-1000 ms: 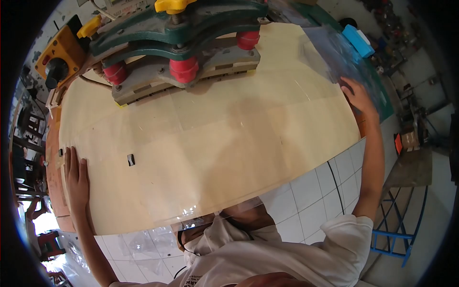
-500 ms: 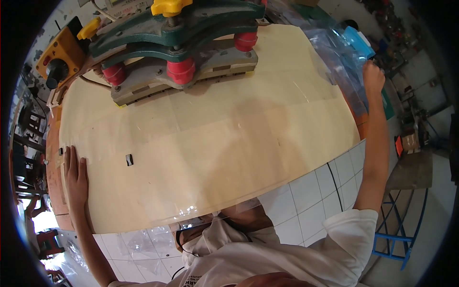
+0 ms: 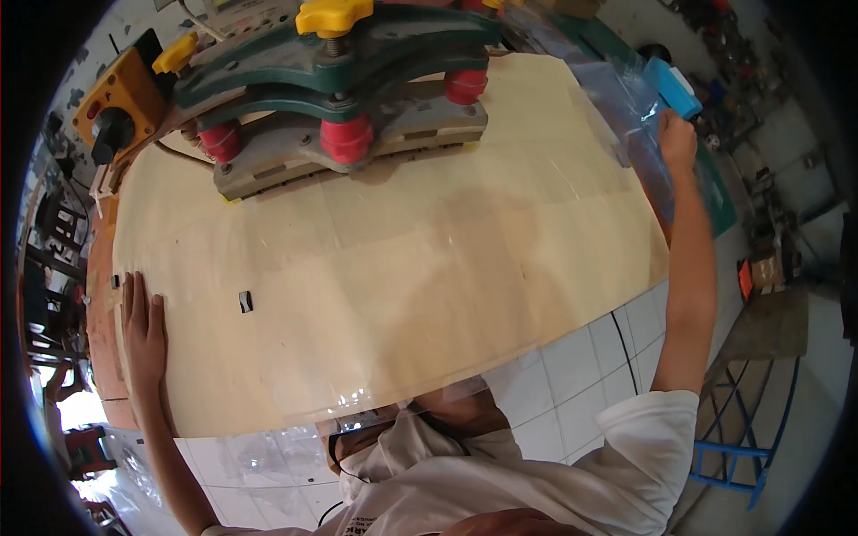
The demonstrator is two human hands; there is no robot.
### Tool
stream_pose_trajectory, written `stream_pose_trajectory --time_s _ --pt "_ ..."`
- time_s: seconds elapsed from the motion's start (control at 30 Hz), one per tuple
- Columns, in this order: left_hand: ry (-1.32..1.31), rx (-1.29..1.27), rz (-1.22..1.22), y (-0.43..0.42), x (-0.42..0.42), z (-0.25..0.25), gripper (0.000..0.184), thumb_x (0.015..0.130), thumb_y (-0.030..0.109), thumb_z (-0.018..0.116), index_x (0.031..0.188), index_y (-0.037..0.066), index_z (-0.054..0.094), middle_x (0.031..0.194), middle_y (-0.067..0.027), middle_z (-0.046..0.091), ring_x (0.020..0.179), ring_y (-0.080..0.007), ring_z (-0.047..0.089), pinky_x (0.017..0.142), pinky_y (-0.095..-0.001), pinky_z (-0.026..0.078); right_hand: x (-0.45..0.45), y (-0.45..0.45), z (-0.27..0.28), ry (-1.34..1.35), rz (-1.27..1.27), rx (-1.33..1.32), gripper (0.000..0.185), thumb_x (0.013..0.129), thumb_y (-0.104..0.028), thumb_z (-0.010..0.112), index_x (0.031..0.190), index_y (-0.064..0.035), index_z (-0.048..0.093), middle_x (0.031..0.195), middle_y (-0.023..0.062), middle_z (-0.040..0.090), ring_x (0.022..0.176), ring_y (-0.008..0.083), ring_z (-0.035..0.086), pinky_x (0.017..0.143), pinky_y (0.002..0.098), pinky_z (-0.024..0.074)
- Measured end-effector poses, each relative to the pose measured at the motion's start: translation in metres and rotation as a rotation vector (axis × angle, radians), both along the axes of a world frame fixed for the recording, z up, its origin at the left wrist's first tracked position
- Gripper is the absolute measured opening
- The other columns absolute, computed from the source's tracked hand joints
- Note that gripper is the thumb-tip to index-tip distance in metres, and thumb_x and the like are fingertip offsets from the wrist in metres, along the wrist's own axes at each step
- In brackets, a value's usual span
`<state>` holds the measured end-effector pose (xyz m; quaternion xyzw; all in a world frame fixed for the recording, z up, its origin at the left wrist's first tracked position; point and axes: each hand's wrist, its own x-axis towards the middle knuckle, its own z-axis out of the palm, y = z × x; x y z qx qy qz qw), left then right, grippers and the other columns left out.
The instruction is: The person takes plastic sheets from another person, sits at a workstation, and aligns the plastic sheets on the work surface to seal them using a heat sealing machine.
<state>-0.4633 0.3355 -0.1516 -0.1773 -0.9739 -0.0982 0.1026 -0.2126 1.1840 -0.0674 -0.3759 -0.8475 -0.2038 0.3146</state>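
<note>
Head view: the left hand [image 3: 145, 341] lies flat at the left edge of the cream sheet [image 3: 393, 268], fingers extended. The black piece [image 3: 246, 302] rests on the sheet, near this hand. The right hand [image 3: 677, 141] is curled into a fist at the clear film [image 3: 617, 103], near the blue box [image 3: 673, 87]; whether it grips the film cannot be determined. The green clamp [image 3: 344, 76] stands over the sheet's far side.

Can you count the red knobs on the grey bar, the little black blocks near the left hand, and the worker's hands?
Red knobs on the grey bar: 3
Little black blocks: 2
Hands, left hand and right hand: 2
Total: 7
</note>
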Motion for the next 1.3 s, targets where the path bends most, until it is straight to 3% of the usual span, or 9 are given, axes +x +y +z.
stream_pose_trajectory --time_s 0.17,0.23,0.37,0.57,0.63,0.77,0.9,1.13,1.3 --pt "0.009 0.009 -0.023 -0.001 -0.001 -0.002 0.052 0.104 0.027 0.043 0.146 -0.004 0.041 0.156 -0.0231 0.033 0.147 -0.0355 0.028 0.12 -0.0408 0.023 -0.02 -0.055 -0.002 -0.262 -0.085 -0.08 0.029 0.091 -0.022 0.062 0.118 -0.0111 0.065 0.109 0.0227 0.068 0.095 0.0402 0.067 0.079 0.05 0.0549" --pt "0.009 0.015 -0.006 0.001 0.001 -0.001 0.052 0.103 0.026 0.043 0.146 -0.004 0.041 0.155 -0.0231 0.034 0.147 -0.0353 0.029 0.119 -0.0409 0.023 -0.023 -0.066 -0.012 -0.198 0.248 0.3 0.058 0.085 -0.013 0.066 0.141 -0.021 0.05 0.129 0.0161 0.059 0.104 0.0357 0.063 0.081 0.0485 0.0542" --pt "0.031 -0.013 -0.021 -0.002 0.0 -0.002 0.051 0.103 0.025 0.044 0.146 -0.003 0.042 0.155 -0.0226 0.034 0.146 -0.035 0.029 0.12 -0.0408 0.023 -0.047 -0.076 -0.011 -0.419 0.411 0.48 0.084 0.08 -0.004 0.068 0.152 -0.0318 0.033 0.14 0.0105 0.048 0.112 0.032 0.058 0.082 0.0453 0.0543" --pt "-0.006 0.03 -0.001 0.0 0.003 0.001 0.052 0.103 0.025 0.044 0.146 -0.003 0.041 0.156 -0.0209 0.034 0.147 -0.0339 0.028 0.12 -0.0406 0.022 -0.097 -0.07 -0.009 -0.598 0.431 0.044 0.042 0.086 -0.008 0.061 0.127 -0.018 0.065 0.12 0.0178 0.063 0.096 0.0355 0.067 0.079 0.0462 0.0544" --pt "-0.023 0.005 0.008 0.001 0.003 0.004 0.052 0.103 0.026 0.043 0.147 -0.002 0.04 0.157 -0.0206 0.034 0.148 -0.0335 0.027 0.121 -0.0406 0.021 -0.115 -0.054 -0.006 -0.193 0.157 -0.103 0.027 0.09 -0.015 0.059 0.114 -0.0069 0.07 0.11 0.0219 0.068 0.092 0.0394 0.068 0.08 0.0476 0.054" --pt "-0.03 0.0 0.006 0.001 0.002 0.003 0.052 0.103 0.026 0.042 0.147 -0.002 0.04 0.157 -0.0206 0.033 0.148 -0.0334 0.027 0.121 -0.0407 0.021 -0.14 0.03 0.004 0.223 0.181 0.05 0.039 0.098 -0.031 0.053 0.123 -0.0039 0.065 0.078 0.0185 0.07 0.079 0.042 0.068 0.082 0.0463 0.0529" --pt "-0.013 0.0 0.005 0.0 0.001 0.001 0.052 0.103 0.025 0.042 0.147 -0.004 0.04 0.156 -0.0209 0.034 0.148 -0.0338 0.028 0.121 -0.0407 0.021 -0.145 0.045 0.018 0.384 0.281 -0.475 0.061 0.089 -0.037 0.066 0.134 0.0017 0.055 0.127 0.0268 0.062 0.12 0.0408 0.058 0.103 0.0462 0.0444" --pt "0.008 -0.018 -0.024 -0.003 0.002 -0.001 0.051 0.105 0.026 0.042 0.149 0.0 0.039 0.157 -0.0196 0.033 0.149 -0.0309 0.025 0.121 -0.0399 0.019 -0.087 -0.07 0.009 0.03 0.64 -0.686 0.076 0.091 -0.047 0.064 0.145 0.0033 0.043 0.145 0.0269 0.048 0.137 0.036 0.045 0.113 0.0406 0.0348" --pt "0.032 0.018 0.02 0.006 0.009 0.005 0.051 0.103 0.026 0.046 0.146 -0.001 0.042 0.157 -0.0208 0.034 0.147 -0.0335 0.028 0.12 -0.0403 0.021 -0.019 -0.189 -0.029 -0.267 0.447 -0.634 0.073 0.096 -0.051 0.055 0.146 0.0013 0.043 0.149 0.0295 0.041 0.14 0.0405 0.039 0.115 0.0431 0.0319"
